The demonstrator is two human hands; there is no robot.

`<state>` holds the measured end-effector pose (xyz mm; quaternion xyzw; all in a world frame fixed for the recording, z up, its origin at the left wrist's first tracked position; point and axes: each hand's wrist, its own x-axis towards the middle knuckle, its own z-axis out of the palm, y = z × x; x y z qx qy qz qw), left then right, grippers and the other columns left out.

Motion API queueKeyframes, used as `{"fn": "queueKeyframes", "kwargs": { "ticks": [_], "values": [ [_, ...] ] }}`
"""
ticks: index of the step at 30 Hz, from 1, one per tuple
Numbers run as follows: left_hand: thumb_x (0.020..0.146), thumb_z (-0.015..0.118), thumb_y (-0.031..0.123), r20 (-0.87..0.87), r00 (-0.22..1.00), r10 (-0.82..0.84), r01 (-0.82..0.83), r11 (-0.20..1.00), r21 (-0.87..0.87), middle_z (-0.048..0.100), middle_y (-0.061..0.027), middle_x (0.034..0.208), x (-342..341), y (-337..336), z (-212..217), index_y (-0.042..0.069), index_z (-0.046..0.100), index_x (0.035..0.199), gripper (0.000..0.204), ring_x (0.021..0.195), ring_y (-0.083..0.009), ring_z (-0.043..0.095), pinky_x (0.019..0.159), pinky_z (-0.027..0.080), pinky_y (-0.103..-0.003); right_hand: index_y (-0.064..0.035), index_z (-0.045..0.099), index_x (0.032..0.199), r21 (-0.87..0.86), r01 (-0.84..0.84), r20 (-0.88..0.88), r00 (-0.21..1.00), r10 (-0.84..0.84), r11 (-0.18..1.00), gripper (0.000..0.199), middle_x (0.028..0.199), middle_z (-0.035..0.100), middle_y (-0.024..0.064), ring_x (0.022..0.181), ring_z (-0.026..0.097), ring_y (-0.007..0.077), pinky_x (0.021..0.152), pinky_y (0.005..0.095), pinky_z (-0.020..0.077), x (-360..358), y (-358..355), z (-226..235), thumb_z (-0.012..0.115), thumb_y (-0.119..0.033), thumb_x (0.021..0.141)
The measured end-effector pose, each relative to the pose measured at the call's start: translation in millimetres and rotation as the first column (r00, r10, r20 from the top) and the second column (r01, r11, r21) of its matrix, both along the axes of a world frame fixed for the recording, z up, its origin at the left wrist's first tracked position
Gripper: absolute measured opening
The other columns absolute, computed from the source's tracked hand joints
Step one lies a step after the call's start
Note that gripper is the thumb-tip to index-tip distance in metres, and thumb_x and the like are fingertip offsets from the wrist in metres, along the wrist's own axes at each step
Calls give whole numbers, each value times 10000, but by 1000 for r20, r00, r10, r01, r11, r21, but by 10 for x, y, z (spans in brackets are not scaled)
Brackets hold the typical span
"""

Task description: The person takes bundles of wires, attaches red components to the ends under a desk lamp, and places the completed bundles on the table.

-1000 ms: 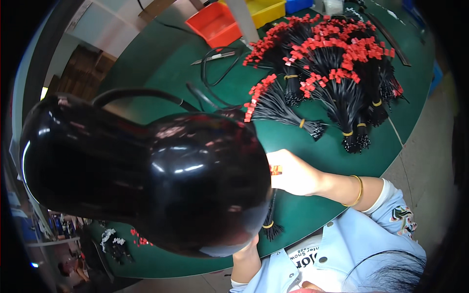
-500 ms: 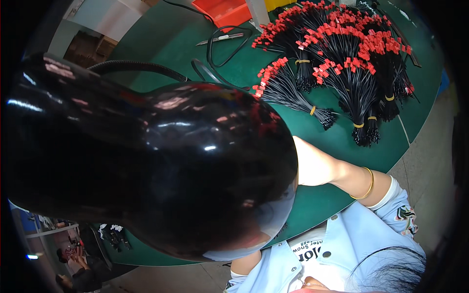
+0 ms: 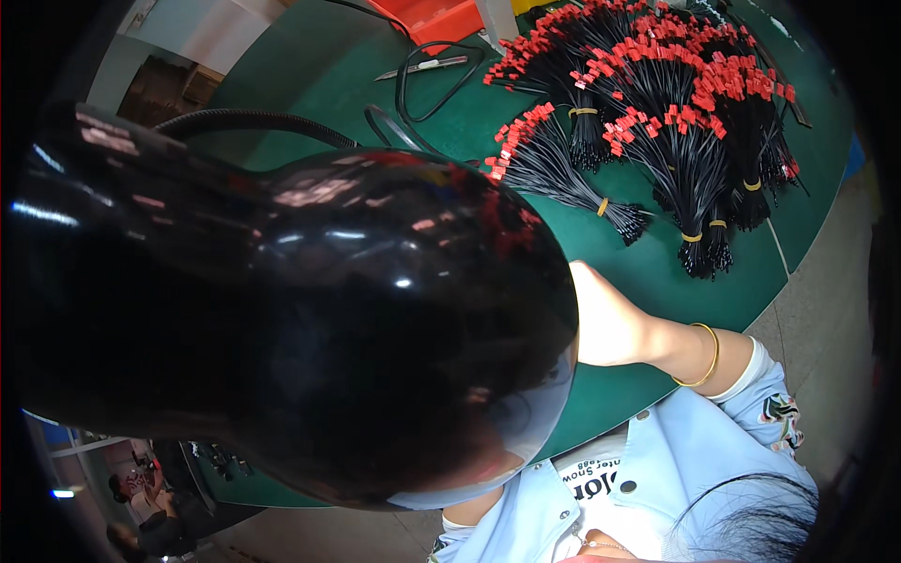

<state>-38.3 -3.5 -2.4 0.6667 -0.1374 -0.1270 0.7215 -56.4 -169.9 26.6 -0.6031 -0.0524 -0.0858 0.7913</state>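
Observation:
A large glossy black lamp shade (image 3: 404, 319) fills the middle and left of the head view and covers the place where my hands meet the work. From the right, my right hand (image 3: 608, 319), brightly lit, reaches behind the shade's edge; its fingers are hidden, so what it holds or touches does not show. A gold bangle (image 3: 717, 352) circles that wrist. Of my left arm only a short piece of forearm (image 3: 474, 508) shows below the shade; the left hand itself is hidden behind it.
Bundles of black cables (image 3: 694, 178) with red connectors, tied with yellow bands, lie on the green table (image 3: 666, 291) at the far right. A smaller bundle (image 3: 563, 174) lies nearer the shade. Behind are a craft knife (image 3: 422, 68), a black cord (image 3: 404, 94) and a red bin (image 3: 441, 21).
The lamp shade sits slightly differently in the picture, and the right hand appears a little lower. The cable bundles look unmoved on the table.

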Motion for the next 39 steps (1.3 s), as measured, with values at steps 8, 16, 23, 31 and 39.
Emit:
{"fn": "queueKeyframes", "kwargs": {
  "ticks": [8, 16, 23, 31, 39],
  "values": [
    [676, 546, -93, -151, 988, 11, -38, 983, -178, 544, -137, 914, -26, -15, 9, -64, 448, 1037, 374, 813, -191, 547, 762, 430, -296, -31, 517, 835, 11, -74, -32, 997, 74, 997, 177, 697, 531, 6, 625, 492, 56, 574, 202, 410, 22, -20, -22, 629, -99, 716],
    [651, 572, -118, -72, 997, 5, -15, 990, -139, 542, -115, 958, 31, 27, 2, -38, 446, 1054, 429, 868, -172, 544, 794, 425, -282, -37, 520, 879, -29, -24, -9, 1000, 24, 999, 263, 774, 542, 29, 708, 499, 77, 659, 237, 418, 29, 0, -83, 663, -140, 683],
    [654, 551, -124, -124, 992, 37, -59, 983, -176, 539, -111, 952, -10, -33, 59, -32, 458, 1043, 410, 860, -172, 545, 793, 425, -285, -33, 540, 877, -128, 29, 30, 999, -25, 991, 267, 812, 558, 35, 748, 525, 94, 689, 237, 422, -12, -18, -10, 673, -143, 673],
    [666, 547, -108, -203, 979, 24, -63, 980, -187, 543, -123, 945, -11, -37, 98, -53, 456, 1029, 378, 828, -179, 553, 772, 432, -286, -34, 523, 891, -47, -18, 24, 1000, 19, 999, 269, 792, 550, 27, 743, 519, 84, 683, 233, 422, 0, -23, -11, 664, -126, 682],
    [677, 548, -97, -12, 999, 42, -42, 998, -41, 545, -119, 937, -42, -106, 118, -65, 448, 1040, 377, 854, -160, 538, 789, 419, -272, -26, 524, 877, -51, 31, -2, 999, -32, 998, 242, 780, 557, 27, 741, 520, 78, 687, 229, 422, -16, 36, 25, 653, -119, 695]
  ]
}}
